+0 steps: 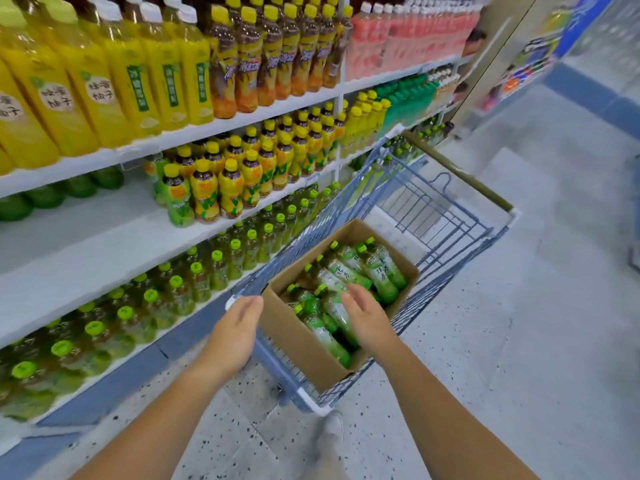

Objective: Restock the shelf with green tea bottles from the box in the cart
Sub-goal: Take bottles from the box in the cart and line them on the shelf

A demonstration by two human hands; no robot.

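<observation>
The right hand [363, 315] hovered open-fingered above green-capped plastic tea bottles [379, 271]; the left hand [239, 329], fingers straight, was beside their brown cardboard box [294, 341]. A firm mid-body grip seemed best.

Noted box [298, 337] in cart [446, 268], bottles [377, 271] lying inside box. Logged shelf [104, 251] left of cart, rows [173, 289] standing on it. Saw left hand [235, 334] beside box's left wall, right hand [363, 317] over bottles.
</observation>
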